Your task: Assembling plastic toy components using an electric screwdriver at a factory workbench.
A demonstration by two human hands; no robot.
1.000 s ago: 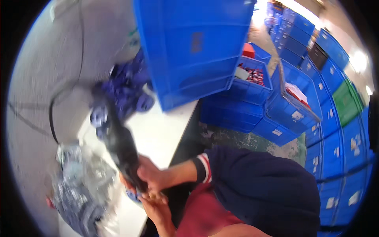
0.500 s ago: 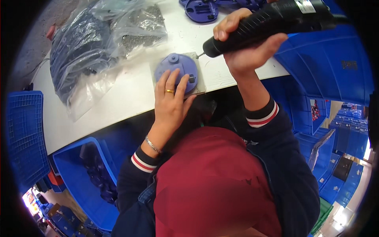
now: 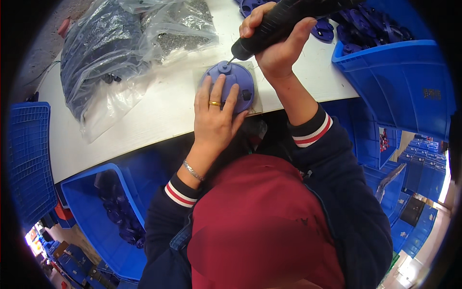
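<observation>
A round purple plastic part (image 3: 241,78) lies on a thin square plate (image 3: 256,91) near the table's front edge. My left hand (image 3: 215,107) rests flat on it, fingers spread, pressing it from the near side. In my right hand (image 3: 281,53) is a black electric screwdriver (image 3: 269,30), tilted, the fingers wrapped round its body. Its thin bit meets the small round boss (image 3: 224,67) at the part's far edge. Whether a screw sits under the tip is too small to tell.
Clear plastic bags (image 3: 103,58) with dark parts and small screws (image 3: 185,31) cover the table's left. At the right stands a blue bin (image 3: 394,86) heaped with purple parts (image 3: 368,26). Another blue bin (image 3: 86,192) with dark parts is below the table's front edge.
My right hand has brought the screwdriver left, its bit going from beside the plate onto the part's boss. My left hand stays on the part. The whole view has shifted slightly.
</observation>
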